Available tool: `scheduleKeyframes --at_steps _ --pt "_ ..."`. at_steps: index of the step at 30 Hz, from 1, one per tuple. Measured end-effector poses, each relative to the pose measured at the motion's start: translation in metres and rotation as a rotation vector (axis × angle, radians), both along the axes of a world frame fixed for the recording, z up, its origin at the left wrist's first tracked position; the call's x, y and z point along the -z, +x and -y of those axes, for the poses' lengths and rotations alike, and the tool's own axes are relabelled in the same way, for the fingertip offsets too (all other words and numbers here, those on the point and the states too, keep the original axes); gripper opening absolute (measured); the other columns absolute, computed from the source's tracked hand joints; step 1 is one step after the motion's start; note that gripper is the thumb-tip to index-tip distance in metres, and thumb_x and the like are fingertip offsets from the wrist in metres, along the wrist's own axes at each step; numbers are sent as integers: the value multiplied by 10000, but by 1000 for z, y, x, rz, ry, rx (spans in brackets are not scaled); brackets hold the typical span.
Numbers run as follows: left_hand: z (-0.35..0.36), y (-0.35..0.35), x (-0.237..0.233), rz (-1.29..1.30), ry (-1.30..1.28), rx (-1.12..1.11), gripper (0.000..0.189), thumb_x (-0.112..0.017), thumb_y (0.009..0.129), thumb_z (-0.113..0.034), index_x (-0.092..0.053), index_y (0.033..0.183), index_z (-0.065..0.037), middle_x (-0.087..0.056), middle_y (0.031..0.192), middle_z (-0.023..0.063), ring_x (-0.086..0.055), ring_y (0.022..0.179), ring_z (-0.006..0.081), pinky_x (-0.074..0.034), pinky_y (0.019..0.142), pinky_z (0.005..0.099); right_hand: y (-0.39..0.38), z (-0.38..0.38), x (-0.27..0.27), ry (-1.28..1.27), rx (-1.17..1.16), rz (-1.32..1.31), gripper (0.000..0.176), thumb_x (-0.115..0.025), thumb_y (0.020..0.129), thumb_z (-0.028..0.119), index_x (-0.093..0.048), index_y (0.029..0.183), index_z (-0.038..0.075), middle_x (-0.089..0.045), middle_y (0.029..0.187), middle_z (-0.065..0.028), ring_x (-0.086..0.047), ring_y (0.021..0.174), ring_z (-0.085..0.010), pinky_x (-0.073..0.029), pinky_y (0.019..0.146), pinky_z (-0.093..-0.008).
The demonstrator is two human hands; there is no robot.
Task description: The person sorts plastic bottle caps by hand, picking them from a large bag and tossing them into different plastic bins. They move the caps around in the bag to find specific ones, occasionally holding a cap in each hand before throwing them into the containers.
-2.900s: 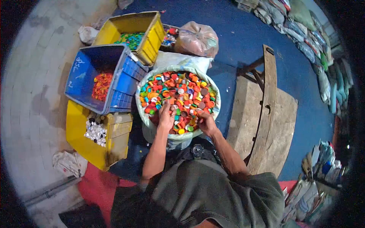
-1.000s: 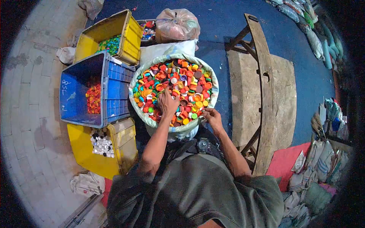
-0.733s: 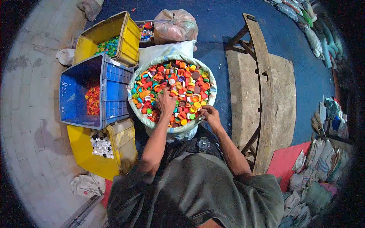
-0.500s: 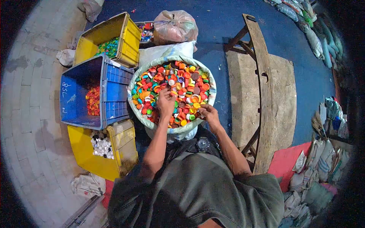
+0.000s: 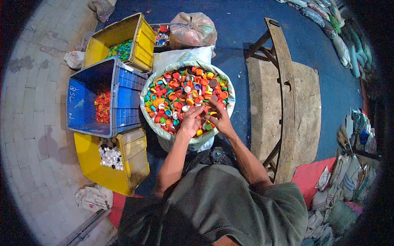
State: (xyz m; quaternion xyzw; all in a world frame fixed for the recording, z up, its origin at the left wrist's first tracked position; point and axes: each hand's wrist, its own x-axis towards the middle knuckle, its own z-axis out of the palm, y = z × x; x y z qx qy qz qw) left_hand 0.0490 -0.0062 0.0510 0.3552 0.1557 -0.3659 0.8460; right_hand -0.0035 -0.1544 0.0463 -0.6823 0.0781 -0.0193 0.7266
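Note:
A round sack (image 5: 145, 110) with its pale rim folded out is full of mixed-colour plastic bottle caps (image 5: 176, 96). Over the near part of the heap, my left hand (image 5: 190, 124) is cupped with its palm turned inward; what lies in its fingers, if anything, is hard to make out among the caps. Close on its right, my right hand (image 5: 221, 121) has its thumb and fingers apart in a curve. The fingertips of both hands nearly meet above the caps.
On the left stand a yellow crate (image 5: 145, 45) with green caps, a blue crate (image 5: 127, 88) with red-orange caps and another yellow crate (image 5: 135, 153) with white and black caps. Tied bag (image 5: 193, 30) behind; wooden bench (image 5: 285, 98) on the right.
My left hand has moved right and toward me, turning its palm inward. My right hand has shifted slightly inward, its fingers now reaching further over the heap, so the hands are close together.

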Motion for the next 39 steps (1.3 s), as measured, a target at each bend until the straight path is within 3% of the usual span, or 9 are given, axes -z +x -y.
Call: scheduleKeyframes --at_steps 6,11,16,19,20,24,27,33,39 --pt "9 -7 5 -2 169 80 164 -662 864 -207 -648 980 -92 -624 934 -12 -568 880 94 -476 714 297 0 5 0 -60 -15 -70 519 -699 775 72 -522 1262 42 -638 1086 -81 -601 987 -181 -509 810 -305" --pt "21 -13 -10 -83 194 68 246 -608 905 -265 -600 1040 -60 -617 950 34 -587 924 147 -516 784 364 -8 16 5 114 57 -168 501 -735 748 75 -556 1213 24 -649 983 -88 -613 889 -155 -513 762 -284" --pt "13 -17 16 -110 138 64 227 -531 906 -102 -546 1116 -18 -617 1052 136 -617 890 225 -548 753 360 -24 36 30 777 380 -259 117 -557 825 73 -587 915 4 -624 818 -75 -599 632 -160 -479 586 -256" --pt "9 -15 22 -130 95 46 342 -454 856 7 -469 1198 8 -556 1202 202 -608 1024 285 -571 744 345 -34 56 64 650 392 -298 144 -622 802 104 -595 910 13 -606 756 -62 -597 617 -159 -478 581 -266" --pt "4 -14 32 -134 43 39 359 -449 850 10 -456 1209 11 -541 1224 207 -601 1046 294 -573 744 339 -32 64 90 215 379 -439 260 -695 765 177 -606 949 17 -630 770 -86 -621 682 -186 -507 646 -310" --pt "2 -18 24 -167 -34 -18 369 -545 873 -41 -459 1231 -16 -609 1129 134 -622 1010 258 -552 715 342 -19 59 69 -439 388 -294 475 -740 718 257 -596 1110 31 -667 900 -138 -645 776 -267 -512 715 -357" --pt "5 -22 16 -138 15 -51 351 -456 846 8 -477 1196 3 -551 1220 192 -630 930 245 -562 678 294 -7 56 73 -540 348 -212 537 -728 706 226 -566 1184 42 -656 945 -159 -630 838 -306 -503 767 -389" --pt "1 -24 17 -107 157 18 281 -569 865 -56 -533 1143 -33 -655 984 96 -471 553 72 -394 490 202 3 55 70 -726 226 -215 633 -706 710 175 -474 1282 33 -619 948 -234 -582 921 -384 -472 826 -449" --pt "14 -28 15 94 537 139 294 -655 833 -102 -547 1097 -27 -649 859 60 -445 543 44 -347 458 181 5 60 77 -756 195 -82 628 -710 713 137 -466 1279 18 -621 963 -240 -595 893 -387 -487 798 -435"
